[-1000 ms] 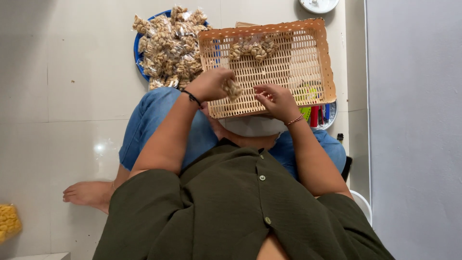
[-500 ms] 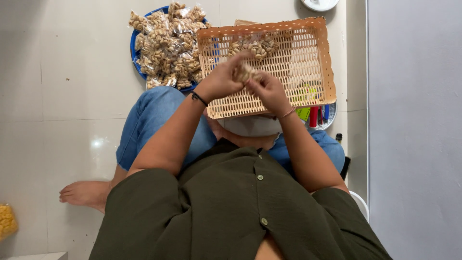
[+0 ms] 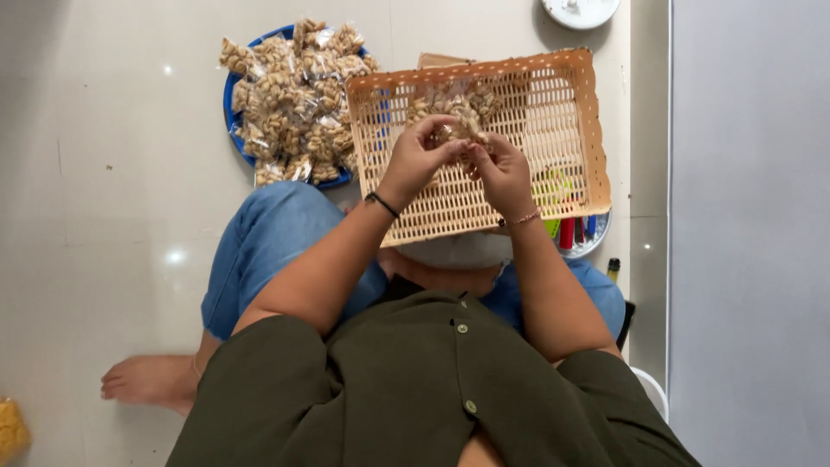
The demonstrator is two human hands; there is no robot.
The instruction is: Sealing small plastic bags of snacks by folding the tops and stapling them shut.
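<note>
Your left hand (image 3: 418,160) and right hand (image 3: 501,173) meet over the orange woven basket (image 3: 553,130), fingers pinched together on a small clear packet of nuts (image 3: 456,130). More packets lie at the basket's far end. A blue tray (image 3: 235,86) heaped with packets sits left, on the floor.

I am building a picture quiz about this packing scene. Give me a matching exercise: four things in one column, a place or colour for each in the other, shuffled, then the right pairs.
Things:
1. small packet
2. woven basket
3. blue tray
4. white lid

Descriptions:
A. at the top edge of the floor
B. orange, on the lap
C. pinched between left hand and right hand
D. heaped with filled packets

Pairs: 1-C, 2-B, 3-D, 4-A
</note>
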